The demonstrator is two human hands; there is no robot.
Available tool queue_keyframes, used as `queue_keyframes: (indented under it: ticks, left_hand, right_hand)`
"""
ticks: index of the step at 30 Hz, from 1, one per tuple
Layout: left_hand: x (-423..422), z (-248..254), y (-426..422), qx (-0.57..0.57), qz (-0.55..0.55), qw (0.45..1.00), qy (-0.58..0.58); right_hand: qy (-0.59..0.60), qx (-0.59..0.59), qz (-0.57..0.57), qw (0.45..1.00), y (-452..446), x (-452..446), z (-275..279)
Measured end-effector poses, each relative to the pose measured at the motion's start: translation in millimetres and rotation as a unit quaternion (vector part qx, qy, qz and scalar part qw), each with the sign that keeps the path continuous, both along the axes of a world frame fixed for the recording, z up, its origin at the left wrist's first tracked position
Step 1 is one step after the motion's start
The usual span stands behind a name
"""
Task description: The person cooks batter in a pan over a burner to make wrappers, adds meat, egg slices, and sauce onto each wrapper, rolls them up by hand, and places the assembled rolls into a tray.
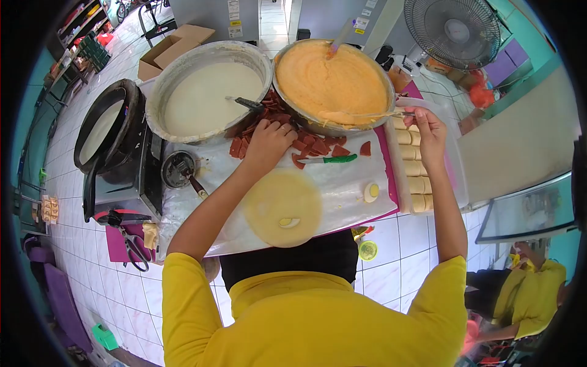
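At the upper center, our right hand (426,125) grips the thin handle of a utensil (385,114) whose far end lies at the near edge of the thick, grainy orange filling (333,85) in a round metal bowl (392,92). Our left hand (273,142) curls over reddish-brown, wedge-cut slices (317,147) left of it; we cannot tell whether its fingers grip any. Below, at the frame's center, we see a thin, round, pale-yellow wrapper (269,205) lying flat, an egg wedge (289,222) on its near part.

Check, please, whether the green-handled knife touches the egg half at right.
Apart. The head view shows a bare strip of white sheet between the green-handled knife and the egg half.
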State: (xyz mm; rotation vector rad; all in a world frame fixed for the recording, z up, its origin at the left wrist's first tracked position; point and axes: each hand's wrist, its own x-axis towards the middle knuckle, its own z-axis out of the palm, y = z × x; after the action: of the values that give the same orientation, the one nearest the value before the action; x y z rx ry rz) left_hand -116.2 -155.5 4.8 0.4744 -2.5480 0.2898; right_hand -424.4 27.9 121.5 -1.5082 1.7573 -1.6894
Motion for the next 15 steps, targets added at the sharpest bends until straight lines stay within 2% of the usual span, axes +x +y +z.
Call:
queue_keyframes:
  ticks: [6, 9, 11, 15]
  left_hand:
    - [6, 11, 5, 0.044, -0.024, 0.999, 0.023]
    - [6, 11, 6, 0.136, -0.031, 0.989, 0.05]
    - [9, 16, 11, 0.281, -0.03, 0.954, 0.104]
    - [20, 20, 21, 0.519, 0.008, 0.834, 0.187]
  right_hand:
    - [-0.168, 0.019, -0.032, 0.985, 3, -7, -14]
    - [-0.271, 0.06, -0.039, 0.96, 3, -17, -19]
    - [-0.331, 0.088, -0.046, 0.938, 2, -20, -21]
    - [-0.345, 0.072, -0.021, 0.936, 8, -14, -8]
